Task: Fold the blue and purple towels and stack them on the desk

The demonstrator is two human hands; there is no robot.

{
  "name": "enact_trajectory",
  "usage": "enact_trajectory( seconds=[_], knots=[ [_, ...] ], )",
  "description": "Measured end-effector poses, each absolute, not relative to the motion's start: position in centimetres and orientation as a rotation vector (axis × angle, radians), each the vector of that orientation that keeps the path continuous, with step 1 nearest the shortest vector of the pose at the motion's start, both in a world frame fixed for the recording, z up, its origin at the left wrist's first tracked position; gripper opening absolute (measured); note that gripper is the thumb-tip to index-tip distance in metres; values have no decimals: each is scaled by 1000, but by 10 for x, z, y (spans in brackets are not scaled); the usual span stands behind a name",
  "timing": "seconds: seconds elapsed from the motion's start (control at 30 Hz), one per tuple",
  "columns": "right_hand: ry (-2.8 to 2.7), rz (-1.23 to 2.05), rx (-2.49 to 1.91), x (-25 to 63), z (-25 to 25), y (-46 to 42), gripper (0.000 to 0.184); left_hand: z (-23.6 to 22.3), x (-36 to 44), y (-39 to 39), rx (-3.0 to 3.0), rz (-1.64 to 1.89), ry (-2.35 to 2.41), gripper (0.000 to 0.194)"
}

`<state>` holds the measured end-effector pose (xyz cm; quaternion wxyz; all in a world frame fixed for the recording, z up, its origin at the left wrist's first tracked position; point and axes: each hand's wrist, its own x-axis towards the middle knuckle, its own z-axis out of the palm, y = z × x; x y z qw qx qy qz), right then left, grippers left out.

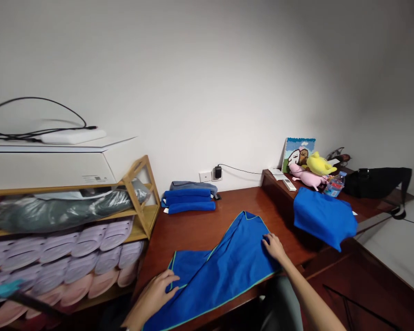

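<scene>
A blue cloth (234,262) with a thin green edge lies spread across the wooden table, its left part folded over and creased. At the cloth's left side is my left hand (155,294), thumb and fingers apart beside a folded corner. My right hand (274,248) rests on the cloth's right edge with its fingers stretched out over the fabric. Neither hand is closed round the cloth. Behind it, near the wall, sits a stack of folded blue cloths (189,202) with a greyish one on top.
Another blue cloth (322,216) hangs over the edge of a raised shelf at right. Up there are a pink plush toy (308,177), a yellow plush toy (319,164), a bottle (335,185) and a black bag (376,181). A slipper rack (146,197) stands at left.
</scene>
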<state>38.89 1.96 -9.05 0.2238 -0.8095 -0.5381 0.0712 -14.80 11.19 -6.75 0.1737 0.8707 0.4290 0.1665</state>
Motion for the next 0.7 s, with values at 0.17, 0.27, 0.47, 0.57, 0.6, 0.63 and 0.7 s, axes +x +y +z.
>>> enact_trajectory(
  seconds=[0.17, 0.27, 0.47, 0.57, 0.6, 0.63, 0.7],
  knots=[
    [-1543, 107, -2189, 416, -131, -38, 51, -79, -154, 111, 2495, 482, 1176, 21],
    [-1556, 99, -2240, 424, -129, -49, 50, -76, -155, 112, 2493, 537, 1174, 30],
    [-1573, 127, -2341, 409, -75, 15, 36, -64, -141, 145, 2177, 869, 1340, 49],
    [-1544, 177, -2336, 398, -61, 67, 33, -61, -130, 171, 1992, 983, 1442, 56],
    [-1527, 190, -2346, 396, -60, 81, 32, -59, -127, 179, 1953, 1011, 1464, 59],
    [-1506, 204, -2359, 394, -60, 93, 31, -56, -124, 187, 1930, 1036, 1478, 61],
    [-1456, 223, -2382, 392, -61, 108, 27, -50, -119, 201, 1920, 1078, 1491, 65]
  ],
)
